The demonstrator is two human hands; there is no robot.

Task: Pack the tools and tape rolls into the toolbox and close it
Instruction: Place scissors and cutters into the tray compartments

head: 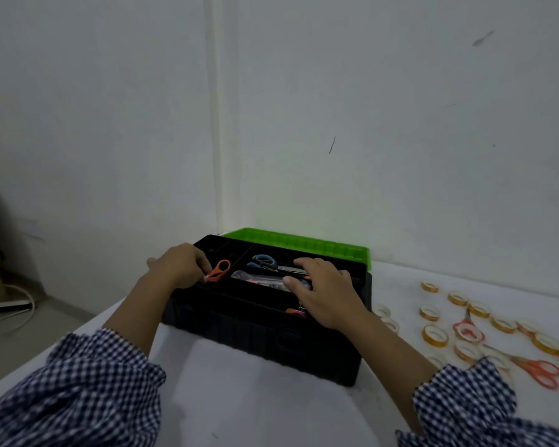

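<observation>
Checked sleeves frame the near edge of the white desk, and both arms reach forward into the black toolbox, which sits open with its green lid thrown back toward the wall.

The left grip has its fingers curled round the handle end of a pair of orange scissors, at the left compartment of the top tray. The right grip lies spread over the tray's right side with fingers nearly straight. It seems to hold nothing, though the palm hides what is under it. Blue-handled scissors and a clear packet already lie in the tray between the two.

Well off to the right, loose tape rolls and more scissors on the desk wait unpacked, so much of the job looks undone.

The scissors should handle as light, stiff things, best taken by the plastic loops with the blades closed. The rolls are light, rigid rings, likely smooth-sided and apt to roll, so pinching through the core or gathering several at once would suit. The lid looks like thin plastic, best swung by its front edge.
</observation>
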